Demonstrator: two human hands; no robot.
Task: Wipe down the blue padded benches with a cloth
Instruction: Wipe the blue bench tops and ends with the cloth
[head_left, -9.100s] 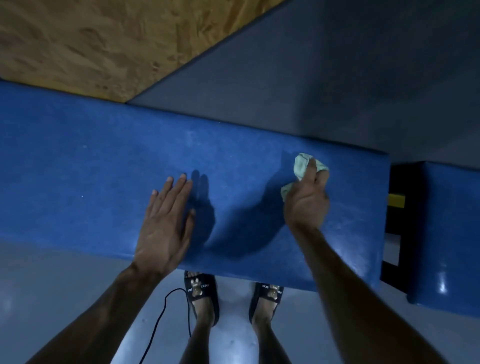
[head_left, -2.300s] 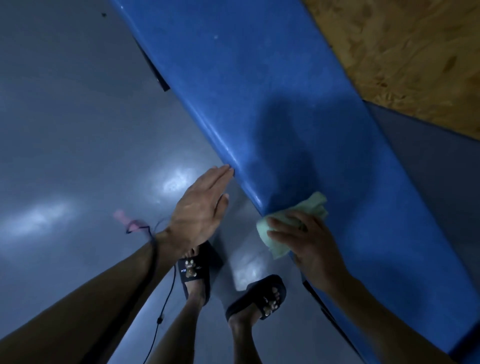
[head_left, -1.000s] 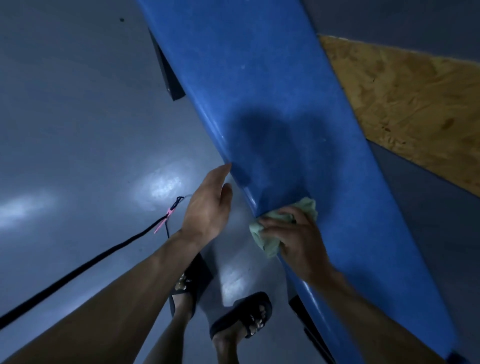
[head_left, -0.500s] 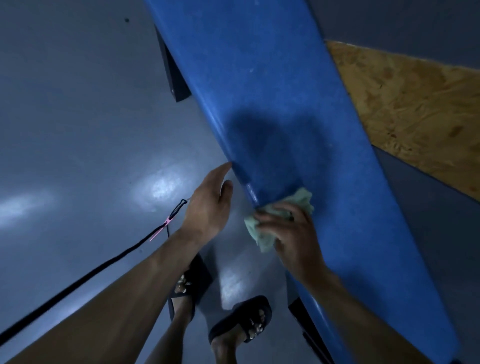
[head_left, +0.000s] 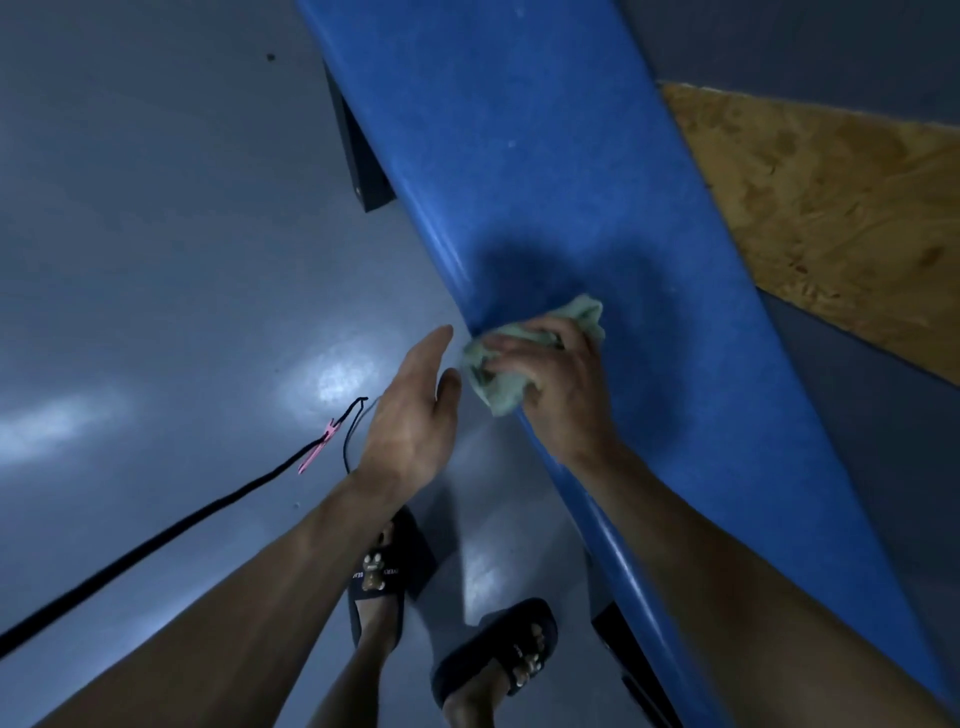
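The pale green cloth (head_left: 524, 358) is bunched up under the right hand (head_left: 558, 384), whose fingers curl over it and press it against the near rounded edge of the blue padded bench (head_left: 571, 171); part of the cloth sticks out beyond the fingertips onto the bench top and part hangs below the palm over the edge. The bench runs away from that hand up and to the left, and down past the right forearm toward the lower right. The left hand (head_left: 410, 415) is just beside the right hand, on its left, fingers straight and together, held flat with nothing in it; its fingertips reach close to the bench edge, though whether they touch it cannot be told. Left of that hand, a black cord (head_left: 156, 540) with a pink tag (head_left: 319, 449) trails over the glossy grey floor (head_left: 156, 234). Below the hands are two feet in dark slide sandals (head_left: 493, 652). Beyond the right hand, past the far side of the bench, there is a panel of chipboard (head_left: 831, 208). A dark bench leg (head_left: 358, 156) shows under the bench further up.
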